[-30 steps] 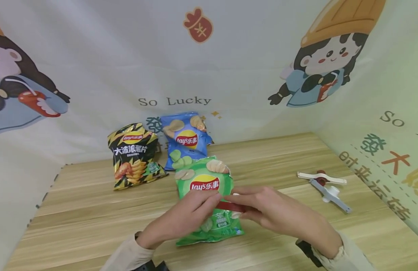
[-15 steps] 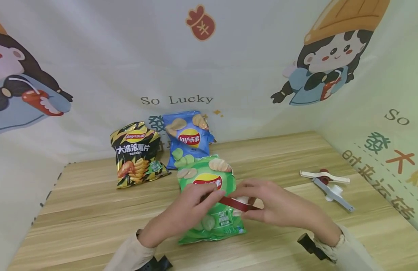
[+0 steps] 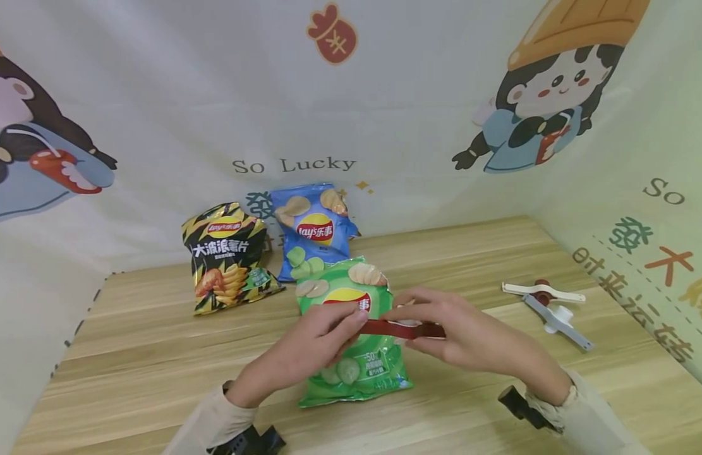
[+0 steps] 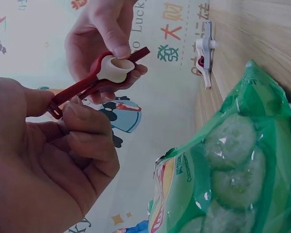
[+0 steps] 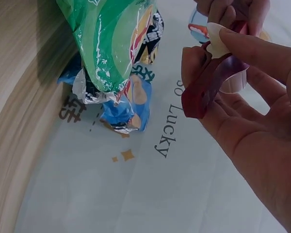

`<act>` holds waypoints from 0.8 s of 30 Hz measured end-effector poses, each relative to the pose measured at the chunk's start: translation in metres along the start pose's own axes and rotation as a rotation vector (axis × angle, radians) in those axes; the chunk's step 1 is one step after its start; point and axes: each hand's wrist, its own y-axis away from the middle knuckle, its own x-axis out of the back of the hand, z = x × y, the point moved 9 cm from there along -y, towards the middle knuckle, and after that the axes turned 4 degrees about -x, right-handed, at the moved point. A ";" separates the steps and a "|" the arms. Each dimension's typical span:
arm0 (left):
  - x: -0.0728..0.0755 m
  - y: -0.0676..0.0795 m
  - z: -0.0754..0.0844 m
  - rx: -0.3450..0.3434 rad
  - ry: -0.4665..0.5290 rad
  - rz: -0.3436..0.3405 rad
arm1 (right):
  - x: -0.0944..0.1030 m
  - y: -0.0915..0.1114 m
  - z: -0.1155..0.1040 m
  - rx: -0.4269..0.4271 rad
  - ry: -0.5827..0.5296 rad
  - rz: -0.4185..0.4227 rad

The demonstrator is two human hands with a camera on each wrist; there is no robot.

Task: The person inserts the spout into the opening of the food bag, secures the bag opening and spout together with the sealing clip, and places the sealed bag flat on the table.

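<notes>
Both hands hold a red bag clip with a white pour spout. My left hand pinches one end of it between thumb and fingers. At the spout and the other end, my right hand grips it, thumb against the white part in the right wrist view. In the left wrist view the clip's two red bars run side by side, a slotted tip showing near the left thumb. Below the hands lies a green bag of potato chips, partly covered by them in the head view.
A black and yellow chip bag and a blue chip bag lean at the back, against the printed cloth. To the right, a white clip and a grey clip with a white spout lie on the wooden table.
The red clip tilted down to the right, then levelled out and rose slightly. The right fingers have parted from the left, so more of the clip shows. The bags stay put.
</notes>
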 end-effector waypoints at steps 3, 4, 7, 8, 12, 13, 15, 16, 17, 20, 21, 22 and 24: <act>0.002 0.000 -0.001 0.010 -0.029 0.021 | -0.001 0.000 0.000 -0.024 -0.024 -0.007; 0.003 0.000 -0.002 0.015 -0.035 0.030 | -0.002 0.000 0.000 -0.032 -0.038 -0.010; 0.005 0.000 -0.002 0.031 -0.048 0.050 | -0.003 0.000 0.000 -0.043 -0.057 -0.010; 0.006 0.001 -0.003 0.037 -0.051 0.053 | -0.003 0.000 0.000 -0.043 -0.057 -0.007; 0.005 0.000 -0.005 0.053 -0.073 0.052 | -0.002 -0.002 -0.001 -0.013 -0.027 0.017; 0.005 0.000 -0.006 0.058 -0.083 0.051 | -0.002 -0.002 -0.001 -0.007 -0.015 0.023; 0.004 0.000 -0.007 0.068 -0.110 0.047 | -0.002 -0.002 -0.001 0.005 0.009 0.035; 0.004 0.000 -0.008 0.073 -0.123 0.041 | -0.003 -0.002 -0.001 0.011 0.021 0.040; 0.004 0.000 -0.009 0.074 -0.135 0.034 | -0.003 -0.003 -0.001 0.012 0.028 0.045; 0.003 0.001 -0.010 0.085 -0.165 -0.003 | -0.003 -0.003 -0.001 0.021 0.041 0.055; 0.003 0.002 -0.011 0.094 -0.162 -0.020 | -0.003 -0.003 -0.001 0.025 0.045 0.056; 0.002 0.003 -0.012 0.101 -0.152 -0.038 | -0.003 -0.002 -0.001 0.030 0.047 0.058; 0.000 0.003 -0.014 0.120 -0.132 -0.067 | -0.003 -0.002 -0.002 0.043 0.057 0.062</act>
